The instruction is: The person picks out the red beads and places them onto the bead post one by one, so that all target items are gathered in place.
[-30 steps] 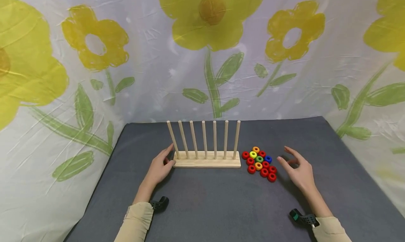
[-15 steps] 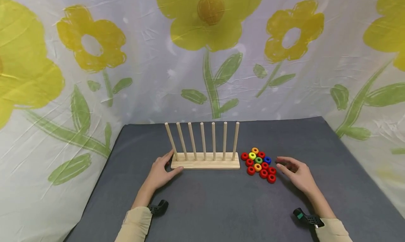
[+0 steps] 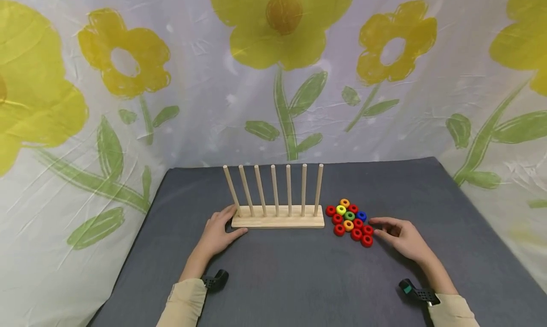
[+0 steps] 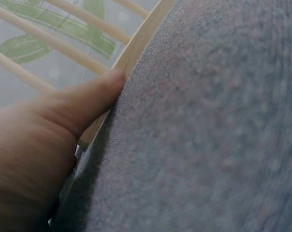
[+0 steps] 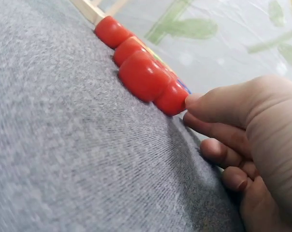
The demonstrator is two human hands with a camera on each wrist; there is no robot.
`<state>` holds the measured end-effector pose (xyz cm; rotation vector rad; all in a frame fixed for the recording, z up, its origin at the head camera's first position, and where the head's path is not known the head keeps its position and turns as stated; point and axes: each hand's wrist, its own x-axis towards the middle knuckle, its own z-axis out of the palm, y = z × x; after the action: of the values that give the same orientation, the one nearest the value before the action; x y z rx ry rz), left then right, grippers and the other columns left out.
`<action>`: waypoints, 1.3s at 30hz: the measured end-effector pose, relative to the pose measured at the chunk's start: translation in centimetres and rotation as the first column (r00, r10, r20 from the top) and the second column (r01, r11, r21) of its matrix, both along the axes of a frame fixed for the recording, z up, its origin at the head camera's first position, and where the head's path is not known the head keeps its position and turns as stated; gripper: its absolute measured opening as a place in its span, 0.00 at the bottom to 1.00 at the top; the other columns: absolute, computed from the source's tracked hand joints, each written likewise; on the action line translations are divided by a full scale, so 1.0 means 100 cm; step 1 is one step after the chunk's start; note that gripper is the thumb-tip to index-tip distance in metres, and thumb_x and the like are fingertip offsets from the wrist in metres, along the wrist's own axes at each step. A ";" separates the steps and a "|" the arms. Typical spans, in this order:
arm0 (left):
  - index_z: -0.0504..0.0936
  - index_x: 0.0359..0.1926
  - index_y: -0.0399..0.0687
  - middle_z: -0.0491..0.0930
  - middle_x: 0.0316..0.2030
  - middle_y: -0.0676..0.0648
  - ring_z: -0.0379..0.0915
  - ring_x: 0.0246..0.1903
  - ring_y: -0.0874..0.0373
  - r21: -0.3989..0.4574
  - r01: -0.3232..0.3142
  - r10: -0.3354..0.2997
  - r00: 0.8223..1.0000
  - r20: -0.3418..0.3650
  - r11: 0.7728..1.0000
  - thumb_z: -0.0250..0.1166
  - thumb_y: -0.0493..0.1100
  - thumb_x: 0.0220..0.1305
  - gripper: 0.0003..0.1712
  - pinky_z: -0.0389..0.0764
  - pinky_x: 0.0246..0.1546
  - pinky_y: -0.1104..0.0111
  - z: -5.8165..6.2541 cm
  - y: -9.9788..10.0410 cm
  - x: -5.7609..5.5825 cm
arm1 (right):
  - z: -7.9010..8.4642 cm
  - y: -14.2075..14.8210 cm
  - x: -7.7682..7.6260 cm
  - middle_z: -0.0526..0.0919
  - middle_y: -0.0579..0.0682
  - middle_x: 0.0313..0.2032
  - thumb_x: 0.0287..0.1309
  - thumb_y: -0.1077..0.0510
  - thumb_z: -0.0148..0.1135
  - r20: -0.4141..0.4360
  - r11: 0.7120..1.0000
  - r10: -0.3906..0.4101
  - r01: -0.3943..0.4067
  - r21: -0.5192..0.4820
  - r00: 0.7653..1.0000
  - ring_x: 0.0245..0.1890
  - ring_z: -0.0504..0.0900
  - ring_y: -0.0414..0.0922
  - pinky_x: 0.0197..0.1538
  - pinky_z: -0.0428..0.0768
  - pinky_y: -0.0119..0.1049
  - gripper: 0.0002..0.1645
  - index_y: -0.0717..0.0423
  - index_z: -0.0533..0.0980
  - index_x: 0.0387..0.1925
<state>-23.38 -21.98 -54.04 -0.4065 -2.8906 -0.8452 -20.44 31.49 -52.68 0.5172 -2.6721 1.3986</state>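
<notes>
A pale wooden stand (image 3: 278,222) with several upright pegs stands on the dark grey cloth. My left hand (image 3: 217,234) holds the left end of its base. The thumb (image 4: 100,92) lies along the base's front edge, and the other fingers reach round the end toward the back. Right of the stand lies a flat cluster of small rings, mostly red, with a green ring (image 3: 349,216), a blue ring (image 3: 361,216), a yellow ring and two orange ones. My right hand (image 3: 403,237) is at the cluster's right side, thumb tip right at a red ring (image 5: 172,98), fingers loosely bent.
The dark grey cloth (image 3: 290,279) covers the table, and its far edge meets a pale curtain (image 3: 205,118) printed with yellow flowers. Black wrist cameras (image 3: 217,280) sit on both wrists, low over the cloth.
My right hand has moved left and down to the rings. My left thumb has shifted right along the front of the stand's base. The view has tilted slightly.
</notes>
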 end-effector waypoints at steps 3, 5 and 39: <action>0.65 0.76 0.40 0.63 0.73 0.38 0.60 0.65 0.35 -0.004 0.003 -0.003 1.000 -0.010 1.000 0.71 0.60 0.64 0.49 0.59 0.61 0.39 0.003 0.001 -0.003 | -0.001 0.001 -0.003 0.81 0.47 0.31 0.61 0.65 0.72 -0.026 1.000 0.012 -0.012 0.007 1.000 0.21 0.71 0.43 0.22 0.67 0.34 0.19 0.58 0.84 0.54; 0.66 0.76 0.40 0.63 0.72 0.38 0.61 0.65 0.35 -0.002 0.005 -0.005 1.000 -0.019 1.000 0.71 0.60 0.64 0.48 0.60 0.61 0.39 0.005 0.002 -0.005 | 0.000 0.001 -0.004 0.80 0.46 0.30 0.60 0.65 0.73 -0.035 1.000 0.016 -0.015 0.019 0.999 0.22 0.71 0.43 0.23 0.66 0.34 0.20 0.57 0.84 0.54; 0.62 0.77 0.41 0.63 0.73 0.38 0.61 0.66 0.36 -0.007 -0.014 0.014 1.000 0.008 1.000 0.71 0.61 0.64 0.51 0.59 0.63 0.40 0.005 0.003 0.002 | -0.005 -0.008 0.000 0.78 0.43 0.26 0.59 0.60 0.75 -0.063 0.998 -0.011 0.016 0.068 0.998 0.21 0.65 0.38 0.24 0.64 0.35 0.16 0.53 0.86 0.50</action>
<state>-23.21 -21.64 -53.50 -0.3844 -2.9012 -0.8363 -20.44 30.68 -53.23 0.5386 -2.6757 1.2698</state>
